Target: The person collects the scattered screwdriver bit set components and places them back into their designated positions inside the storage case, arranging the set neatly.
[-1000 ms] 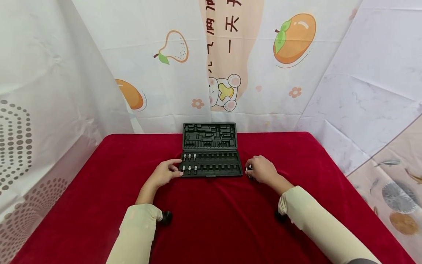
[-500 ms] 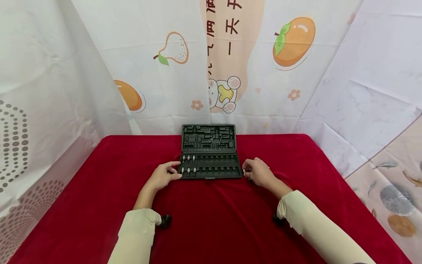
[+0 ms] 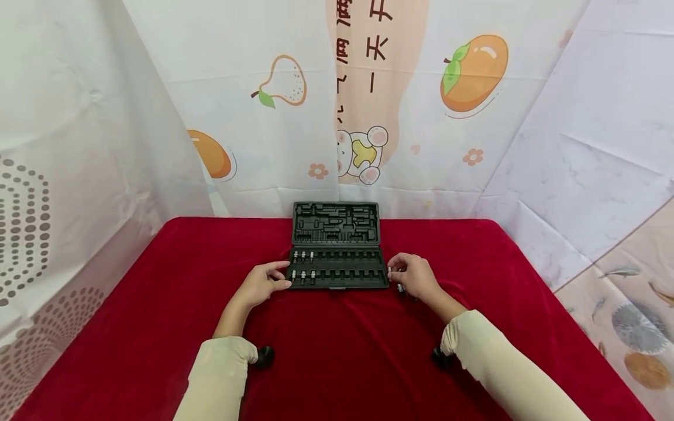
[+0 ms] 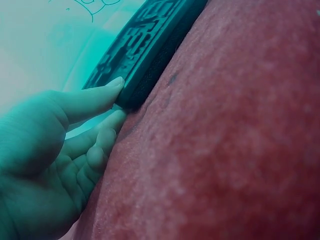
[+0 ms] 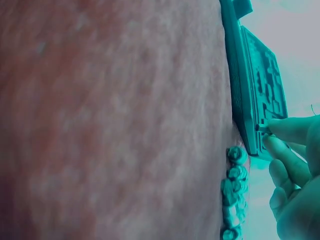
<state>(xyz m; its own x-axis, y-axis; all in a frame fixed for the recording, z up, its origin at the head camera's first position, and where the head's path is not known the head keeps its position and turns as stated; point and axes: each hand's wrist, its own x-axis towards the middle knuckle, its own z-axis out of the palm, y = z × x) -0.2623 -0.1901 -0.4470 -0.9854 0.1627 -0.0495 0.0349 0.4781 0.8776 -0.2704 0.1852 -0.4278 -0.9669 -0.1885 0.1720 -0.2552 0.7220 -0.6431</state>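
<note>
An open black plastic socket case (image 3: 363,285) lies on the red cloth. Several silver and dark socket bits (image 3: 303,277) stand in two rows at the left end of its tray. My left hand (image 3: 262,283) touches the case's left end, thumb at the front corner and fingers along the side, fairly straight. Beside the right end, my right hand (image 3: 419,276) pinches a small socket bit (image 5: 262,128) between thumb and index finger. More metal socket bits (image 5: 237,174) lie in a pile on the cloth under that hand, partly hidden by it in the head view.
Red velvet cloth (image 3: 337,356) covers the table. Printed white curtains (image 3: 295,140) hang behind and at both sides. The raised case lid (image 3: 337,204) leans up at the back, its inside full of moulded recesses.
My right hand has risen slightly off the pile toward the case's right end with a socket bit between thumb and finger. The left hand stays at the case. The head view has shifted slightly.
</note>
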